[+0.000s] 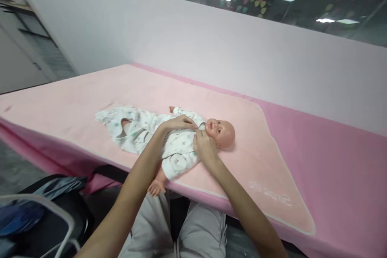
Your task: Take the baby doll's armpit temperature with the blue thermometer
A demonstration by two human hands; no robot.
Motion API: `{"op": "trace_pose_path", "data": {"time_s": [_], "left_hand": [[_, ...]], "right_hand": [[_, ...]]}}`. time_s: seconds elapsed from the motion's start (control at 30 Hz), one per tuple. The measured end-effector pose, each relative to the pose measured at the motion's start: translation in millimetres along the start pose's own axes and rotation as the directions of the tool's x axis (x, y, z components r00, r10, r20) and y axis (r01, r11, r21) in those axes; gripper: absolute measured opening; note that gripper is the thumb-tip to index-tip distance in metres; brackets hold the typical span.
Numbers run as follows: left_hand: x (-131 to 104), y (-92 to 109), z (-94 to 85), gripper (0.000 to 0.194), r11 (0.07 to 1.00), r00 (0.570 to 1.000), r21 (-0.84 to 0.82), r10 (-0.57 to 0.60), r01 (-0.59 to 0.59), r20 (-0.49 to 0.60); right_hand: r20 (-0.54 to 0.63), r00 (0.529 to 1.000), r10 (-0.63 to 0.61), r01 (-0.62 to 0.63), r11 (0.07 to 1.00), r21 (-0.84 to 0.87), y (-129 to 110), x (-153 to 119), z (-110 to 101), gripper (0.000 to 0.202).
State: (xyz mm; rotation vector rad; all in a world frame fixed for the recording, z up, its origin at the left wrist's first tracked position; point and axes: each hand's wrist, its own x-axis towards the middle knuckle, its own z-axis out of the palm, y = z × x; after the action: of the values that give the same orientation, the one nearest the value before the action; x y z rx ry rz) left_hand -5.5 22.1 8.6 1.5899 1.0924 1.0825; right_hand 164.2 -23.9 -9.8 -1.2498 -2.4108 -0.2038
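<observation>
A baby doll (222, 131) lies on its back with its head toward the right, dressed in a white patterned romper (181, 142). My left hand (180, 122) reaches across the doll's chest, its fingers closed on the front of the romper just below the neck. Beside the doll's chin, my right hand (204, 145) pinches the collar area of the same garment. The fingertips of both hands almost meet there; any fastener between them is hidden. One doll hand (156, 187) hangs over the table's front edge, and the romper's legs spread out to the left.
Under the doll is a peach blanket (266, 173) on a table with a pink cover (338, 169). A white partition (242, 56) rises behind, with dark glass above it. At lower left stands a dark chair (75, 213) with cloth on it, near a white curved bar (45, 203).
</observation>
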Motion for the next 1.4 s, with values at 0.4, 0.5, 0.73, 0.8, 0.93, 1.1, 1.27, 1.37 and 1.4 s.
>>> {"op": "trace_pose_path", "data": {"time_s": [0.4,0.5,0.73,0.8,0.93,1.1,1.27,1.37,1.4], "left_hand": [[-18.7,-6.4,0.6,0.028,0.990,0.987,0.083,0.105,-0.115,0.122],[-18.8,-5.8,1.1,0.028,0.986,0.989,0.120,0.107,-0.120,0.104],[-17.8,-3.8,-2.5,0.026,0.978,0.987,0.174,0.096,-0.118,0.131],[-17.6,-2.7,-2.1,0.026,0.982,0.987,0.152,0.093,-0.114,0.134],[-17.9,-1.9,-0.1,0.028,0.995,0.990,0.066,0.064,-0.073,0.122],[-19.1,-5.2,-0.8,0.030,0.999,0.997,0.015,0.028,-0.029,0.069],[-20.2,-7.1,-4.9,0.033,1.000,0.996,0.009,0.009,-0.009,0.091],[-21.7,-4.4,-4.7,0.032,0.999,0.996,0.045,0.026,-0.030,0.080],[-22.4,-3.1,-4.1,0.033,0.998,0.997,0.056,0.035,-0.039,0.075]], "right_hand": [[-0.416,0.880,0.231,0.022,0.854,0.520,-4.9,-3.0,38.5,0.026],[-0.398,0.875,0.274,0.013,0.810,0.587,-6.4,-3.5,38.4,0.028],[-0.374,0.876,0.306,0.027,0.741,0.671,-7.1,-4.5,34.6,0.023],[-0.379,0.874,0.305,0.044,0.726,0.686,-6.4,-4.1,35.0,0.021],[-0.384,0.876,0.293,0.058,0.726,0.686,-3.9,-3.3,36.4,0.021],[-0.386,0.879,0.278,0.055,0.747,0.663,-1.4,-2.4,37.6,0.022],[-0.390,0.878,0.279,0.042,0.766,0.641,-1.4,-1.3,38.2,0.021],[-0.383,0.883,0.270,0.042,0.768,0.639,-1.2,-1.3,38.2,0.022],[-0.385,0.883,0.269,0.045,0.768,0.639,-1.1,-1.3,38.3,0.022]]}}
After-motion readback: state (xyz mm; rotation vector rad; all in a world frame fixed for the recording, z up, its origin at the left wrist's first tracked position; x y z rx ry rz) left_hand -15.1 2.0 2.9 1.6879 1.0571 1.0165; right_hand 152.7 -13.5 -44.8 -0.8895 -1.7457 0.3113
